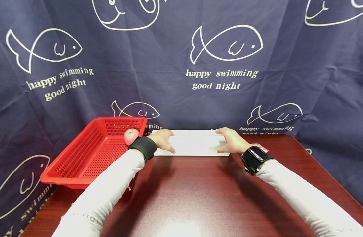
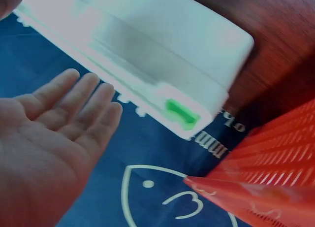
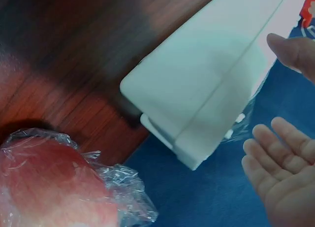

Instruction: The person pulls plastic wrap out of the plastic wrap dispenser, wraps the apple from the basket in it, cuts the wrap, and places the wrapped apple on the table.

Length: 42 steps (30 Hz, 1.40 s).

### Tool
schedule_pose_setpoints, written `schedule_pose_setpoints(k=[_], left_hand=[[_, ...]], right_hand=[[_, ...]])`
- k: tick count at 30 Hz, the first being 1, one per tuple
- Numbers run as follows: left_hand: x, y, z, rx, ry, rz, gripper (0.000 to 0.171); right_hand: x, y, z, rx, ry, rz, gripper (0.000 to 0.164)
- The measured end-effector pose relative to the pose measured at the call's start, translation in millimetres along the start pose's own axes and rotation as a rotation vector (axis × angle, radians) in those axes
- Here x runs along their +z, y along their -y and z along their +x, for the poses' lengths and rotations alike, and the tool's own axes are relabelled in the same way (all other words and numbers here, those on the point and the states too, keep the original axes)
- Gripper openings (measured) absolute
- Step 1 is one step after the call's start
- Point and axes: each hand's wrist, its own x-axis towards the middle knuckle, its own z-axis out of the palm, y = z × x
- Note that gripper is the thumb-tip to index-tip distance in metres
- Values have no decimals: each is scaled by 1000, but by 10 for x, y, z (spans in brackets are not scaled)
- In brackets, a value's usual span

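Observation:
A long white box [image 1: 196,144] lies at the back of the table; its shape and a green slider [image 2: 182,113] at one end resemble a cling film dispenser. My left hand [image 1: 161,139] is at its left end, fingers extended and apart from the thumb. At the opposite end my right hand [image 1: 234,140] has its fingers spread the same way. Neither hand grips anything. Clear film shows along the box's back edge in the right wrist view. Near my right wrist is a red apple [image 3: 49,182] wrapped in clear film, mostly hidden in the head view.
A red plastic basket [image 1: 72,161] stands at the left, with a pinkish apple [image 1: 131,135] in its back right corner. Behind the reddish-brown table [image 1: 187,191] hangs a dark blue curtain [image 1: 169,59] with white fish drawings.

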Motion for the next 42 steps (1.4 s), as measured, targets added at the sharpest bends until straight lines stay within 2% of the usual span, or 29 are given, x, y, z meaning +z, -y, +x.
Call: schedule_pose_setpoints(k=[10,15,23,28,32,36,39,42], left_hand=[[162,143,221,-13,32,72,80],[115,177,272,0,24,53,76],[-39,193,268,-42,66,-12,61],[-26,290,378,17,70,23,55],[4,425,479,69,24,-2,44],[44,554,535,85,-70,-67,36],[94,626,567,93,-125,-75,33],[131,653,589,97,-147,-95,33]], right_hand=[[105,-161,83,-23,96,-1,60],[86,-196,125,-8,107,1,57],[52,-248,217,40,135,14,58],[61,-277,264,69,164,18,62],[58,-301,321,97,184,20,57],[57,-319,391,104,184,45,35],[87,-343,419,85,160,56,24],[137,-371,416,72,108,54,20]])
